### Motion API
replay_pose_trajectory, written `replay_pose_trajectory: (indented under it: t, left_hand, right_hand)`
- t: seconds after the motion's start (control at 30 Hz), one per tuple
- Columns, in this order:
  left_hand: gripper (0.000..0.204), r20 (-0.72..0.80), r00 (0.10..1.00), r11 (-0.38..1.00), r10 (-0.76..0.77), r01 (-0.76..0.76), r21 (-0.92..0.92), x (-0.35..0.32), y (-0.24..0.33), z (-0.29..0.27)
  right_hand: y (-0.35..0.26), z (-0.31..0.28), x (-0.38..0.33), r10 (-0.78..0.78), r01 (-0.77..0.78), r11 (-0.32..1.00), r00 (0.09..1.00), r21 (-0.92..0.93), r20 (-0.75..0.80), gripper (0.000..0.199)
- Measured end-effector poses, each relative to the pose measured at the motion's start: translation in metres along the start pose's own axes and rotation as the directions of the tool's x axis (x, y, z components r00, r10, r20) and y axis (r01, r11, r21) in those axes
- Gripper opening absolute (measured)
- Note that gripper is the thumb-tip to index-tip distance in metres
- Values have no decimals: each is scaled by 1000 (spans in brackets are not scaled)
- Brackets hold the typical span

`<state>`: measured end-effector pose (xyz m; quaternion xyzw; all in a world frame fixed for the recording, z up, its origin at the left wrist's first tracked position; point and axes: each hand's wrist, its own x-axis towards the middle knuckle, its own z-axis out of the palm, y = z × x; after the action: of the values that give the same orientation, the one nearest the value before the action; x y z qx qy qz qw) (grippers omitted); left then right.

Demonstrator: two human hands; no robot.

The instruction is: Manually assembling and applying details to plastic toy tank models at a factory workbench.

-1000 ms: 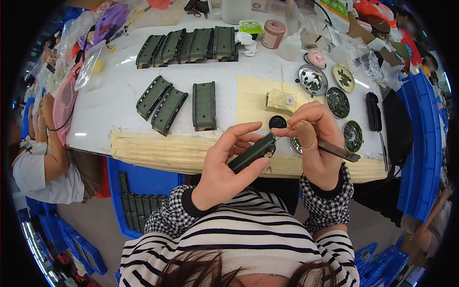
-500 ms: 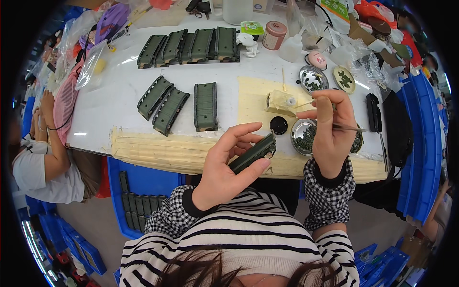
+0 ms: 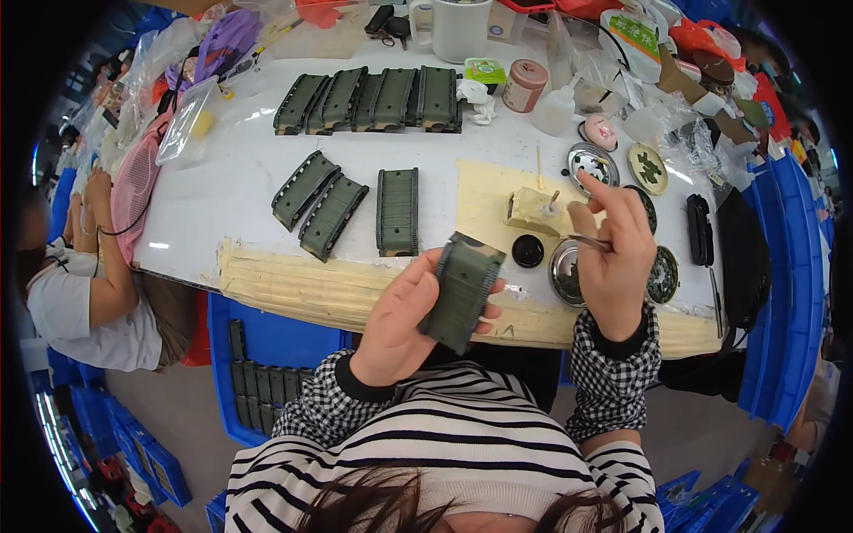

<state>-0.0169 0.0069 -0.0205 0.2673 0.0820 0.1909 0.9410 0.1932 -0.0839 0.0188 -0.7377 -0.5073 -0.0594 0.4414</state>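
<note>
The white bench (image 3: pixel 231 178) carries everything, and the tan mat (image 3: pixel 489 191) on it serves as the landmark. Left of the mat lie three dark green ribbed plates (image 3: pixel 397 211); beyond it stands a row of four more (image 3: pixel 373 98). Below the mat's near edge, the left hand (image 3: pixel 400 320) holds a green ribbed plate (image 3: pixel 462 291) tilted upright, fingers wrapped and pinching its sides. At the mat's right edge, the right hand (image 3: pixel 615 266) has its fingers pressed together on a thin metal tool (image 3: pixel 586 240), above a shiny round dish (image 3: pixel 565 274). A small black cap (image 3: pixel 527 251) sits on the mat.
</note>
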Motion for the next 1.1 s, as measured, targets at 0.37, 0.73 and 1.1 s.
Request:
replay_pose_trajectory:
  t: [0.37,0.73,1.1]
  left_hand:
    - [45,-21,363,-138,931,407,903,-58,145,-115]
    - [46,62,740,-333,669,224,916,2,139,-93]
    - [49,222,612,-318,759,51,947,10,151,-82]
  right_hand:
    - [-6,-25,-24,16,-8,992,998,129,-60,13]
    - [-2,-38,-37,154,-136,969,986,204,-72,58]
    - [22,-51,-58,307,-332,900,943,282,127,21]
